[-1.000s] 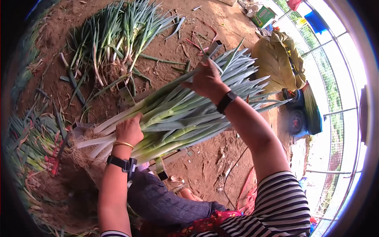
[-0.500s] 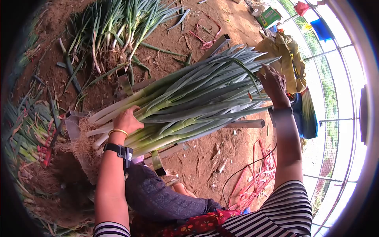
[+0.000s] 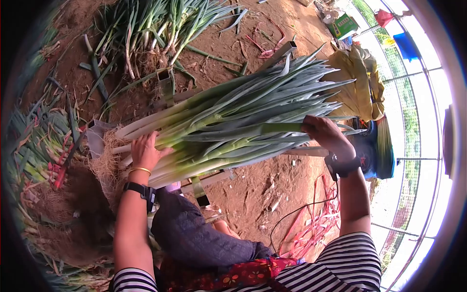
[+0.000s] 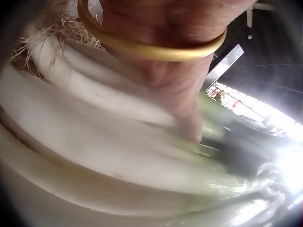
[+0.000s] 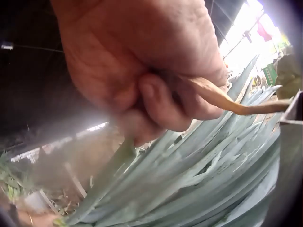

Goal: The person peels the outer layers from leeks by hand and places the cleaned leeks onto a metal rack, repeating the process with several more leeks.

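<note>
A thick bundle of long green onions (image 3: 233, 112) lies slantwise across a metal frame (image 3: 167, 90), its stringy roots (image 3: 109, 155) at the left and leaf tips at the right. My left hand (image 3: 145, 152) rests on the white stalks near the roots, thumb spread away from the fingers. In the left wrist view, that thumb (image 4: 189, 120) lies along the pale stalks (image 4: 109, 146). Over the leafy end, my right hand (image 3: 327, 134) has its fingers curled round a green onion leaf (image 3: 282, 128). A withered tan leaf end (image 5: 241, 109) sticks out of the fist in the right wrist view.
More green onions (image 3: 151, 29) lie on the soil at the back left, and a loose heap (image 3: 39, 155) spreads along the left. Pink twine (image 3: 316, 219) and a dark cable (image 3: 292, 214) lie at the right. A tan sack (image 3: 360, 82) stands past the leaf tips.
My right hand has gone from the bundle's far side out to the leaf tips, then nearer me, and now grips a leaf. The left hand has shifted slightly toward the roots, its thumb spread.
</note>
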The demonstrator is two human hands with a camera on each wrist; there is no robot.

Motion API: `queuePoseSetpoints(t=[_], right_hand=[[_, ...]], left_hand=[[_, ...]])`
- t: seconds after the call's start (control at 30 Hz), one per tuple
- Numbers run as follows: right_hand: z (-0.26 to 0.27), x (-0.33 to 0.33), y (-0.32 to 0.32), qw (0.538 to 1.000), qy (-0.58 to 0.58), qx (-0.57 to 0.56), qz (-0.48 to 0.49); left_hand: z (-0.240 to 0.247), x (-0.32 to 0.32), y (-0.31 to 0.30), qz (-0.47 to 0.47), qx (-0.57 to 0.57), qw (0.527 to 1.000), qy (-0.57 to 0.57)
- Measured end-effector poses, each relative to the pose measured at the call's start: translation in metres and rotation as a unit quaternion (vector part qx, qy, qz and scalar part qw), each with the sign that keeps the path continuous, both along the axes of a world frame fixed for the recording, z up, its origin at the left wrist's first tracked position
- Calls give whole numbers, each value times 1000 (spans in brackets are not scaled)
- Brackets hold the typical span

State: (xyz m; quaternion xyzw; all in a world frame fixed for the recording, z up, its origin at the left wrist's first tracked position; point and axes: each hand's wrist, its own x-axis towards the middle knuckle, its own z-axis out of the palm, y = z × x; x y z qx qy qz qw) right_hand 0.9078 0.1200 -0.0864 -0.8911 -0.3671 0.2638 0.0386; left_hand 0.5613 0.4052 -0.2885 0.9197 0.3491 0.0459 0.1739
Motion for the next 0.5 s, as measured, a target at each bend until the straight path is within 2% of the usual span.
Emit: queuePoseSetpoints(t=[0.03,0.07,0.1,0.13,0.17,0.2,0.23,0.27,0.3,0.33,0.4,0.47,0.5], right_hand=[[-4,5,-6,988,13,146,54],[-2,5,-4,979,-3,196,59],[-1,2,-3,948,26,313,-52],[6,15,-13,928,-38,361,-87],[25,18,-18,877,21,420,-234],[38,12,-21,844,-14,472,-252],[46,18,-27,861,-101,456,-199],[63,16,-33,927,-138,299,-182],[79,-9,-22,961,-207,150,-109],[84,-40,-6,962,-269,-3,-33],[65,-79,13,918,-341,133,152],[31,-105,37,946,-182,179,199],[9,-117,54,935,-169,181,255]], left_hand=[[-2,-1,0,0,1,1000,2],[-2,-1,0,7,2,1000,4],[-1,-1,-1,3,3,1000,6],[-1,-1,-1,-1,3,1000,10],[-2,-1,0,4,-27,999,30],[-2,-1,0,10,-25,999,33],[-3,-2,-1,26,11,1000,1],[-3,-4,-3,42,48,998,-31],[-1,-7,-7,68,64,994,-55],[2,-10,-10,73,65,994,-51],[7,-14,-18,134,107,981,-88],[4,-20,-25,162,85,981,-60],[-1,-25,-28,141,57,987,-49]])
